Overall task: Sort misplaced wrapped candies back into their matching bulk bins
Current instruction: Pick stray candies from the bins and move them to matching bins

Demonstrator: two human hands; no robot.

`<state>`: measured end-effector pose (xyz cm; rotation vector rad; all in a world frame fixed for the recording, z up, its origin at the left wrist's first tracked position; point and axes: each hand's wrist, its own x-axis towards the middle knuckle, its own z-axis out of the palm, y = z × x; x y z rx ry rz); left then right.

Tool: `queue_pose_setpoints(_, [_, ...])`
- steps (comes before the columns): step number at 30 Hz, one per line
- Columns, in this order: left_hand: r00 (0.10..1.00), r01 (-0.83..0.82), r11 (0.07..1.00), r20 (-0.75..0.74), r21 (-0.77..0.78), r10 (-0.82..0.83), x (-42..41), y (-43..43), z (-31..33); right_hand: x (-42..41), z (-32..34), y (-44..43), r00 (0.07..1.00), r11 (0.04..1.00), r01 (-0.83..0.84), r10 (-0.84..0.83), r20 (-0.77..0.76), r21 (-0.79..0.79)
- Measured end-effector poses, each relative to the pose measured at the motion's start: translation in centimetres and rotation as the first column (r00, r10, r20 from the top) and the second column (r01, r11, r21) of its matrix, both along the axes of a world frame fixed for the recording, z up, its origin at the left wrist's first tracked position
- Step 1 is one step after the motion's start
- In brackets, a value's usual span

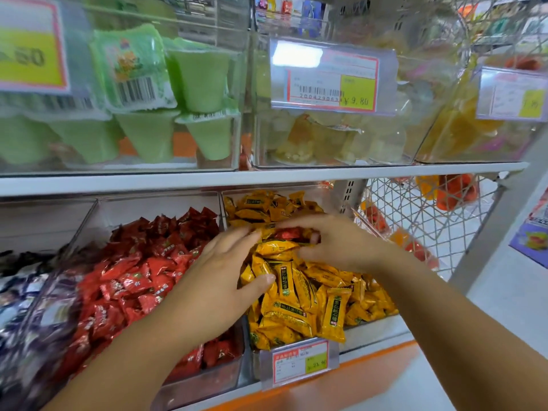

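1. The red candy (292, 233) lies on the yellow candies (299, 295), toward the 12 o'clock end of their heap in the yellow bin (373, 326).
2. Your right hand (338, 241) reaches in from 4 o'clock. Its fingers (296, 222) arch over the red candy and the thumb sits at the candy's 3 o'clock end, so the hand is curled round it; motion blur hides the exact contact.
3. Your left hand (222, 274) comes in from 7 o'clock and lies across the divider between the two bins. Its fingers (237, 238) are nearly straight and spread, holding nothing, and the thumb presses on the yellow candies.
4. At 9 o'clock of the yellow bin, just beside it, the red bin (201, 381) holds the red candies (133, 280).
5. A price tag (300, 362) is fixed to the yellow bin's front, at 6 o'clock.
6. Above, at 12 o'clock, a white shelf (267, 173) carries clear boxes; green jelly cups (195, 81) fill the one at 10 o'clock.
7. A wire basket (430, 209) hangs at 2 o'clock.
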<state>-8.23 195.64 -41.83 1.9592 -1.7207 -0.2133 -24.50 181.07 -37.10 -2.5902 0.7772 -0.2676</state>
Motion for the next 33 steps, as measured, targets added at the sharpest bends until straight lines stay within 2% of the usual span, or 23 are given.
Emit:
queue_pose_setpoints(6, [0.999, 0.040, 0.995, 0.029, 0.093, -0.043, 1.2, 2.9, 0.2, 0.2, -1.2, 0.1, 0.985, 0.993, 0.115, -0.110, 0.130, -0.026])
queue_pose_setpoints(10, [0.997, 0.065, 0.991, 0.027, 0.118, -0.069, 1.4, 4.7, 0.3, -0.2, -0.3, -0.1, 0.983, 0.985, 0.172, -0.171, 0.072, 0.002])
queue_pose_setpoints(12, [0.996, 0.073, 0.989, 0.037, 0.125, -0.078, 1.6, 5.3, 0.3, -0.3, 0.4, -0.1, 0.981, 0.986, 0.168, -0.169, 0.092, 0.020])
queue_pose_setpoints(17, [0.992, 0.102, 0.985, 0.055, 0.140, -0.110, 1.7, 5.9, 0.3, 0.3, 1.0, 0.0, 0.939, 0.976, 0.218, -0.210, 0.274, -0.001])
queue_pose_setpoints(20, [0.993, 0.105, 0.986, 0.039, 0.129, -0.110, 1.7, 6.0, 0.3, 1.3, 1.0, 0.7, 0.905, 0.971, 0.237, -0.237, 0.355, 0.044])
queue_pose_setpoints(24, [0.993, 0.110, 0.986, 0.025, 0.123, -0.114, 1.7, 6.1, 0.3, 4.8, 0.3, 3.1, 0.855, 0.980, 0.193, -0.188, 0.484, 0.039])
queue_pose_setpoints(26, [0.993, 0.109, 0.987, 0.022, 0.121, -0.113, 1.7, 6.0, 0.3, 6.8, 0.1, 4.8, 0.893, 0.999, 0.046, -0.051, 0.447, 0.022])
queue_pose_setpoints(28, [0.994, 0.105, 0.987, 0.012, 0.120, -0.107, 1.7, 5.9, 0.3, 7.9, 0.0, 5.8, 0.938, 0.996, -0.082, 0.065, 0.340, 0.035])
queue_pose_setpoints(30, [0.994, 0.107, 0.985, 0.000, 0.132, -0.108, 1.8, 5.9, 0.4, 7.4, 0.2, 5.2, 0.959, 0.998, -0.058, 0.048, 0.279, 0.030])
queue_pose_setpoints(33, [0.992, 0.127, 0.983, -0.027, 0.130, -0.125, 1.9, 6.0, 0.4, 4.7, 0.7, 2.7, 0.954, 0.990, 0.137, -0.139, 0.266, 0.025])
